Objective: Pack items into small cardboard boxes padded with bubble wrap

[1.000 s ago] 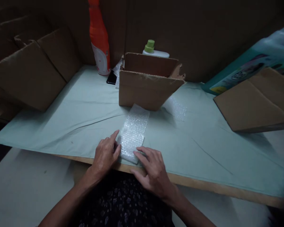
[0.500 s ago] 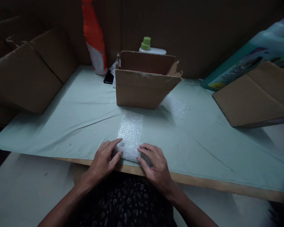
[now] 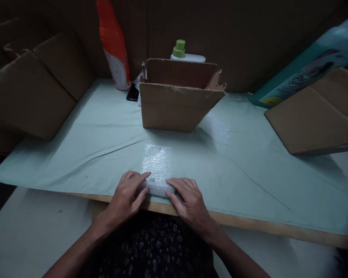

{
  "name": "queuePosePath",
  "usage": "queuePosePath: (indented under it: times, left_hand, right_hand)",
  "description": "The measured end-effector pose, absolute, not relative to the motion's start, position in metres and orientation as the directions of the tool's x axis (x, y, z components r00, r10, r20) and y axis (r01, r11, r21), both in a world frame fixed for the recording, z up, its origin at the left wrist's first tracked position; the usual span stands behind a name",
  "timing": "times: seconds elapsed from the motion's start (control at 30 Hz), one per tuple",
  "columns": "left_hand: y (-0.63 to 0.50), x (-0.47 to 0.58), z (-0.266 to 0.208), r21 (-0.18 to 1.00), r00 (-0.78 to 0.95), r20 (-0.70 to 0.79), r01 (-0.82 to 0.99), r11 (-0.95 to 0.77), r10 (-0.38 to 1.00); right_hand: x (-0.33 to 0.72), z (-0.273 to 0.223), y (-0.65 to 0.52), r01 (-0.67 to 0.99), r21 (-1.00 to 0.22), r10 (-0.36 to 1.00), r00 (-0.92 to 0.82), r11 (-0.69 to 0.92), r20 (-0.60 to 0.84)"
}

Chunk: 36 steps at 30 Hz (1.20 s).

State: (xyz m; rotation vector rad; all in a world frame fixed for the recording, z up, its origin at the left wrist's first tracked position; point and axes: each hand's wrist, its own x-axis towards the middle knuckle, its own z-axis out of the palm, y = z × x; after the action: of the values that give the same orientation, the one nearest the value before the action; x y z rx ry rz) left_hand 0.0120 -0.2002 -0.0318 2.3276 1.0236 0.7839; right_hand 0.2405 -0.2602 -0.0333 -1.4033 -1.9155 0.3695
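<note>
A strip of bubble wrap (image 3: 157,158) lies on the pale green cloth near the table's front edge. Its near end is rolled into a thick fold, and whatever may be inside cannot be made out. My left hand (image 3: 130,193) grips the left end of this roll between thumb and fingers. At the right end, my right hand (image 3: 190,200) pinches it the same way. The far part of the strip stays flat on the cloth, reaching toward an open cardboard box (image 3: 174,108).
An orange bottle (image 3: 113,42) and a black phone (image 3: 132,93) are behind on the left. A green-capped bottle (image 3: 188,58) stands behind the box. Cardboard boxes (image 3: 31,96) rise at left; another box (image 3: 319,112) and a teal bottle (image 3: 301,77) are at right. More bubble wrap (image 3: 217,127) lies beside the middle box.
The near end of the bubble wrap has become a thicker roll, and the flat part is shorter. Both hands have closed in on the roll's ends. The view has shifted slightly.
</note>
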Motion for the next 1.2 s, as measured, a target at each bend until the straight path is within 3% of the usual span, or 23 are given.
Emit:
queuePosePath:
  times: [0.1,0.2,0.27,0.37,0.43,0.53,0.67,0.87,0.93,1.07,1.13,1.2]
  left_hand:
    - [-0.189,0.02,-0.04,0.558,0.511,0.302,0.59,-0.584,0.805]
    - [-0.18,0.028,-0.046,0.499,0.456,0.31,0.669,-0.551,0.834]
    - [-0.18,0.03,-0.045,0.544,0.394,0.316,0.67,-0.505,0.863]
    - [-0.191,0.027,-0.039,0.725,0.249,0.261,0.588,-0.36,0.933]
    - [-0.204,0.023,-0.034,0.864,0.113,0.123,0.476,-0.163,0.986]
    - [-0.223,0.024,-0.028,0.976,0.027,-0.185,0.122,0.181,0.982]
    - [-0.229,0.038,-0.025,0.828,0.117,-0.453,-0.312,0.466,0.884]
    - [-0.218,0.053,-0.021,0.702,0.183,-0.527,-0.457,0.547,0.83]
    - [-0.218,0.053,-0.022,0.705,0.211,-0.508,-0.455,0.544,0.835]
    - [-0.219,0.051,-0.027,0.78,0.248,-0.445,-0.365,0.509,0.86]
    - [-0.217,0.05,-0.03,0.842,0.201,-0.42,-0.279,0.463,0.885]
    - [-0.214,0.049,-0.032,0.885,0.14,-0.387,-0.222,0.41,0.912]
  right_hand:
    - [0.243,-0.032,-0.26,0.796,-0.459,0.876,-0.174,0.394,0.449]
    - [0.24,-0.033,-0.255,0.827,-0.358,0.872,-0.284,0.433,0.4]
    - [0.237,-0.035,-0.249,0.822,-0.352,0.874,-0.32,0.448,0.365]
    - [0.236,-0.036,-0.239,0.781,-0.476,0.9,-0.246,0.404,0.361]
    - [0.237,-0.034,-0.236,0.725,-0.611,0.938,-0.143,0.317,0.316]
    - [0.237,-0.027,-0.237,0.62,-0.768,0.984,-0.036,0.158,0.174]
    - [0.23,-0.019,-0.244,0.497,-0.866,0.998,-0.061,0.051,0.023]
    - [0.239,-0.019,-0.241,0.652,-0.739,0.966,0.042,0.166,0.254]
    - [0.247,-0.018,-0.239,0.562,-0.819,0.978,0.08,0.117,0.194]
    - [0.247,-0.013,-0.239,0.342,-0.94,0.997,-0.076,0.006,-0.022]
    - [0.24,-0.013,-0.242,0.401,-0.911,0.993,-0.089,0.102,0.072]
    - [0.234,-0.015,-0.244,0.495,-0.817,0.955,-0.119,0.296,0.273]
